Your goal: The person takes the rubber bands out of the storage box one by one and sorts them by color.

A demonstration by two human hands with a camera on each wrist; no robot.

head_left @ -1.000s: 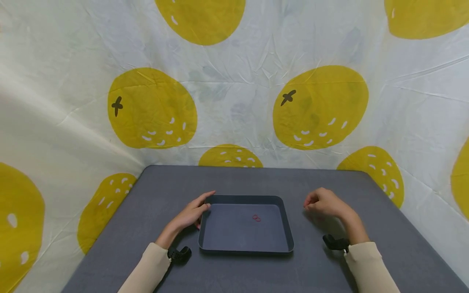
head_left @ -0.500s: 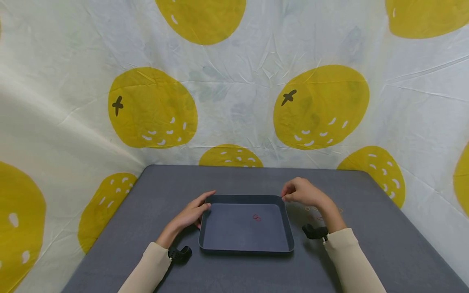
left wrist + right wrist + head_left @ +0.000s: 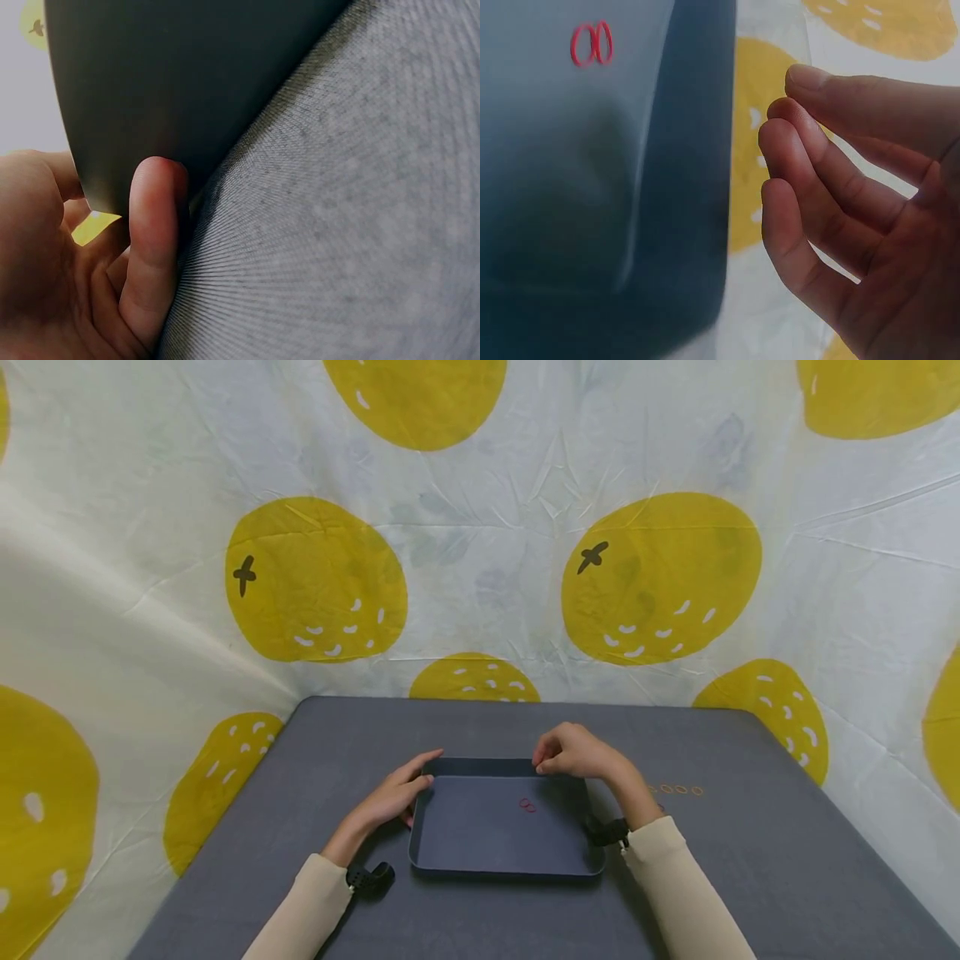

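Observation:
A shallow dark grey tray [image 3: 506,866] sits on the table. Inside it lie two thin red rings [image 3: 528,806], like small rubber bands, touching each other; the same red rings [image 3: 591,43] show in the right wrist view. My left hand [image 3: 393,797] grips the tray's left back corner, thumb at the rim and other fingers outside the wall. My right hand [image 3: 577,752] is raised at the tray's back rim, with fingers bent and the thumb tip close against the index finger. In the right wrist view nothing shows between those fingertips; a small thing there could be hidden.
Several thin yellow-orange rings [image 3: 681,790] lie in a row on the grey table [image 3: 750,860] right of the tray, partly behind the right forearm. A patterned cloth [image 3: 480,568] with yellow fruit hangs behind the table. Each wrist wears a black camera.
My right hand has moved left from above the table beside the tray to its back rim, uncovering rings on the table. The left hand stays on the tray, and its red rings lie unmoved.

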